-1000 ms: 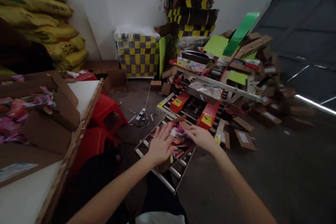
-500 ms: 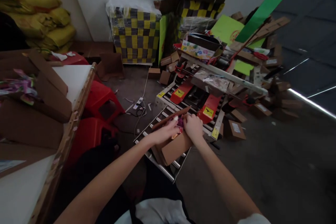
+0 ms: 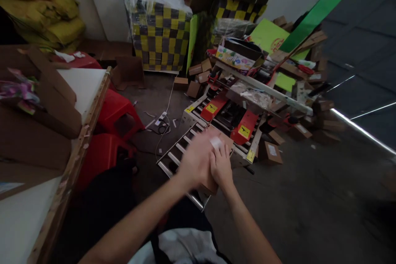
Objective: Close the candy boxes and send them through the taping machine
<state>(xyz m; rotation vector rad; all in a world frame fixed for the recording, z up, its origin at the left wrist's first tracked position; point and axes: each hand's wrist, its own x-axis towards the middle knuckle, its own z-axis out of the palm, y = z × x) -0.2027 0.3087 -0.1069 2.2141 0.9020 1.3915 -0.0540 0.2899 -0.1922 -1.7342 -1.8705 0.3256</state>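
A small brown cardboard box [image 3: 227, 140] sits on the metal roller conveyor [image 3: 175, 155] in front of me, its top flaps folded down. My left hand [image 3: 196, 159] lies over the box top, smeared by motion, so its fingers do not show. My right hand [image 3: 221, 168] rests beside it on the lid with fingers stretched flat, touching the left hand. A small white patch [image 3: 215, 143] shows at the fingertips.
Beyond the rollers stands a box-sealing machine with red guards [image 3: 244, 128]. Small taped cartons [image 3: 268, 152] litter the floor to the right. Red stools [image 3: 115, 111] and a table with open cartons [image 3: 46, 107] are to the left. A power strip [image 3: 161, 119] lies on the floor.
The box was open with colourful packets showing; now its flaps are down and both hands lie on top. The box and hands have come nearer to me.
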